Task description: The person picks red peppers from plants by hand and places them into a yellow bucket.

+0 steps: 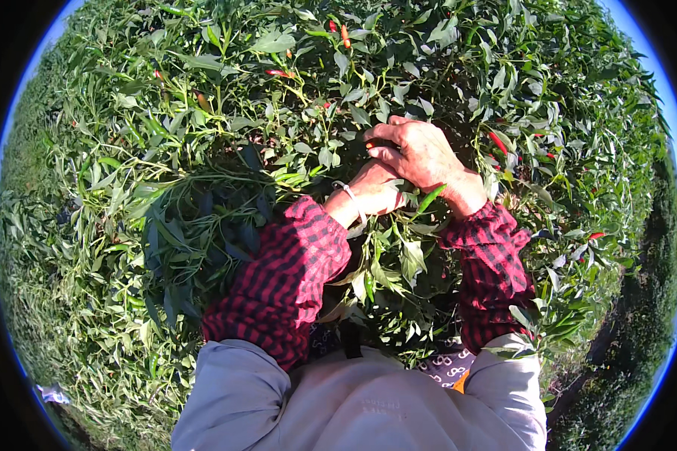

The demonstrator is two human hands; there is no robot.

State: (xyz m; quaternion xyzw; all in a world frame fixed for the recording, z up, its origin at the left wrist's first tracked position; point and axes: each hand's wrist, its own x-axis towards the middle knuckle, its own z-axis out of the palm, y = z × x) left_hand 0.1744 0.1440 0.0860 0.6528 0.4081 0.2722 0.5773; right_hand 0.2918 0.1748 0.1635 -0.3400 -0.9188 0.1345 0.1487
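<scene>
My two hands meet among chili plants, near the middle of the head view. My right hand lies over the fingers of my left, its own fingers curled. A small orange-red tip, seemingly of a chili pepper, shows between its thumb and forefinger. Below it my left hand is closed, and the right hand hides its fingertips and whatever is in them. A pale band circles the left wrist. Just under the hands hangs a green chili pepper, apart from the fingers.
Red chilies hang to the right of the hands, with others farther off. Dense leafy stems crowd the left side and press against my sleeves. A darker strip of ground runs along the right edge.
</scene>
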